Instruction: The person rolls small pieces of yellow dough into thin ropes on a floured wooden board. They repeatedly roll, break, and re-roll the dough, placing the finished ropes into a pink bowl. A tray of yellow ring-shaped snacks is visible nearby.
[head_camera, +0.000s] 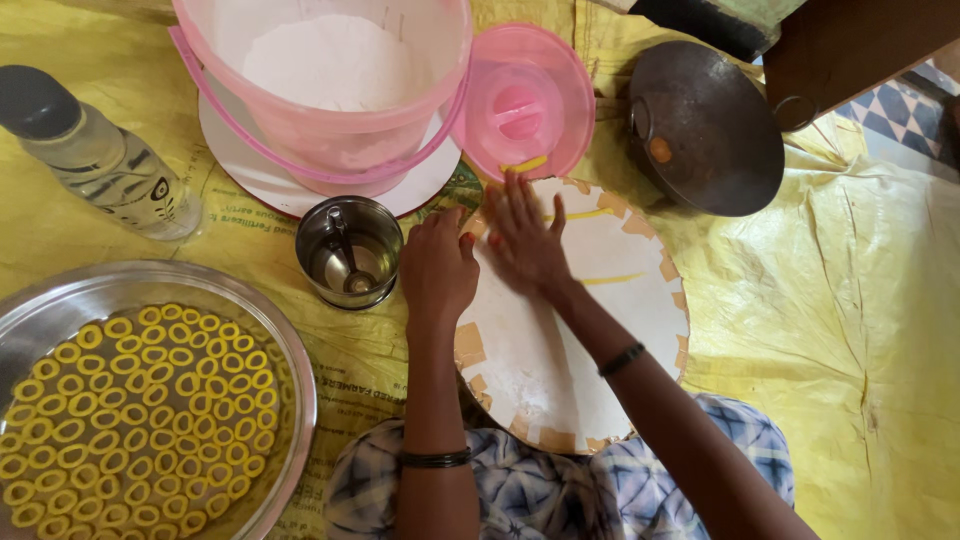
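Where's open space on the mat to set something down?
Bare yellow sheet lies right of the round floured board, below the dark wok. It is crowded left: steel cup, tray of yellow rings, bottle, pink bucket.

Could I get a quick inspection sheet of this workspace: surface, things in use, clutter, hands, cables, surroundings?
Surface: yellow plastic sheet, wrinkled.
Job's things: round floured board with yellow dough strips; steel tray full of yellow dough rings.
Clutter: pink bucket of flour, pink lid, steel cup with spoon, clear bottle, dark wok.
Hands: left hand curled at board's edge; right hand flat on board.
Cables: nothing seen.
Surroundings: tiled floor at top right.
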